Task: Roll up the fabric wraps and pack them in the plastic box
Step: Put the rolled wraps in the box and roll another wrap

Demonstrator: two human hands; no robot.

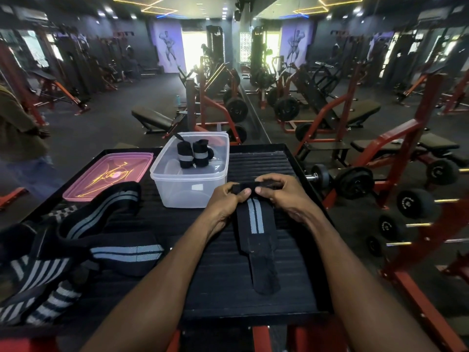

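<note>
A black fabric wrap with two grey stripes (256, 232) lies flat on the black ribbed platform (253, 158), its loose tail pointing toward me. My left hand (225, 199) and my right hand (284, 194) both pinch its far end, which is folded over into a short roll. Just beyond my hands stands the clear plastic box (189, 189). Two rolled wraps (193, 153) stand upright inside it. Several unrolled striped wraps (83, 240) lie in a heap at the left.
The pink box lid (106, 176) lies left of the box. Red racks with dumbbells (413, 203) stand to the right of the platform. A person (20, 138) stands at the far left. Benches and gym machines fill the room behind.
</note>
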